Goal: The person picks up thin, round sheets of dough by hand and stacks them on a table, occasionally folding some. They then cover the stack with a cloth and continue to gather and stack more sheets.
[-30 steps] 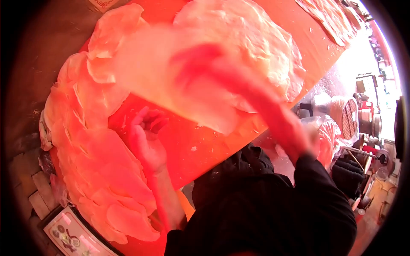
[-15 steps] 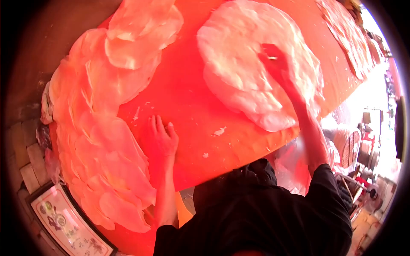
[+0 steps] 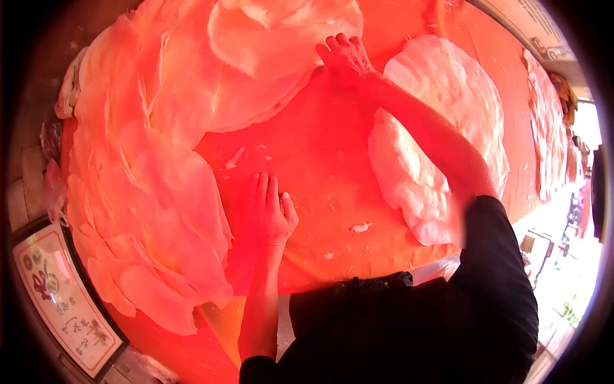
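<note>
My left hand (image 3: 275, 214) lies flat on the red table cover (image 3: 307, 160), fingers apart, to the right of a long band of overlapping thin pale sheets (image 3: 147, 173). Farther up, my right hand (image 3: 345, 59) touches the lower right edge of a round pale sheet (image 3: 268, 32) at the top of that band; its fingers are spread and slightly bent. Under and beside my right forearm lies a pile of similar pale sheets (image 3: 460, 89), with a crumpled lobe at its lower left.
A framed picture (image 3: 67, 297) stands at the lower left. More pale sheets (image 3: 547, 128) lie along the far right of the table. Small white scraps (image 3: 360, 227) are scattered on the cover. Another frame (image 3: 524, 25) shows at the upper right.
My right hand has moved left from the round pile to the edge of the overlapping band. My left hand still rests on the cover. The camera view has shifted.
</note>
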Demonstrator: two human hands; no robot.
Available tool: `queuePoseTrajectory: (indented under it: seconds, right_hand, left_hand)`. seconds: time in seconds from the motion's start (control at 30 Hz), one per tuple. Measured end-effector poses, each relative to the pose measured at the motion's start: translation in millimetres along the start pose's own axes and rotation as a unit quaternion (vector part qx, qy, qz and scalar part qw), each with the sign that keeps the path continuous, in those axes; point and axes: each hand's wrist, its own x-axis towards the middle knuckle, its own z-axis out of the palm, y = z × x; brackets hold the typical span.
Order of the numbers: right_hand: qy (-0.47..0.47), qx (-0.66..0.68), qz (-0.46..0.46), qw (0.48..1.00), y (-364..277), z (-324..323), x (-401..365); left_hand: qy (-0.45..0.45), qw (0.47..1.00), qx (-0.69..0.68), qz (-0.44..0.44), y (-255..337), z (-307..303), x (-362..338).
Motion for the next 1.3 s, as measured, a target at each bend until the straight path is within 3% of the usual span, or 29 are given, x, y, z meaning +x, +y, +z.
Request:
queuePoseTrajectory:
  seconds: [0.17, 0.3, 0.5, 0.57, 0.6, 0.63, 0.67, 0.73, 0.77, 0.8, 0.87, 0.93, 1.13, 1.27, 1.3]
  right_hand:
    - [-0.092, 0.002, -0.027, 0.995, 15, -44, 48]
    - [-0.077, 0.044, -0.047, 0.995, 5, -130, 55]
    - [-0.134, 0.252, -0.103, 0.953, -117, -236, -59]
    - [-0.214, 0.295, -0.085, 0.927, -157, -247, -101]
    - [-0.202, 0.311, -0.059, 0.927, -173, -239, -123]
    - [-0.19, 0.327, -0.033, 0.925, -189, -234, -142]
    - [-0.203, 0.366, 0.014, 0.908, -197, -233, -155]
    - [-0.198, 0.47, 0.133, 0.849, -208, -242, -167]
    - [-0.182, 0.532, 0.205, 0.801, -210, -248, -169]
    - [-0.207, 0.576, 0.255, 0.749, -210, -249, -173]
    - [-0.238, 0.56, 0.29, 0.739, -208, -240, -183]
    - [-0.263, 0.58, 0.327, 0.698, -211, -238, -186]
    - [-0.272, 0.642, 0.36, 0.62, -225, -224, -201]
    - [-0.263, 0.66, 0.347, 0.613, -232, -219, -202]
    - [-0.248, 0.612, 0.337, 0.671, -237, -218, -201]
  left_hand:
    - [-0.003, 1.0, -0.005, -0.008, 1, -1, 1]
    - [-0.008, 1.0, -0.006, -0.012, 3, -5, 3]
    - [-0.038, 0.999, 0.022, 0.009, -3, -7, -10]
    - [-0.042, 0.995, -0.081, -0.048, -3, -18, -17]
    - [-0.045, 0.963, -0.232, -0.13, -4, -24, -23]
    - [-0.035, 0.887, -0.402, -0.223, -7, -29, -29]
    - [-0.014, 0.774, -0.553, -0.308, -11, -33, -35]
    - [-0.001, 0.537, -0.76, -0.366, -16, -48, -49]
    - [0.001, 0.452, -0.808, -0.377, -16, -58, -54]
    - [-0.007, 0.417, -0.825, -0.381, -14, -64, -58]
    - [-0.023, 0.377, -0.837, -0.396, -6, -69, -63]
    - [-0.04, 0.387, -0.83, -0.4, 4, -70, -68]
    - [-0.087, 0.493, -0.791, -0.352, 43, -101, -69]
    - [-0.053, 0.59, -0.742, -0.314, 45, -105, -73]
    - [-0.041, 0.664, -0.679, -0.312, 42, -103, -78]
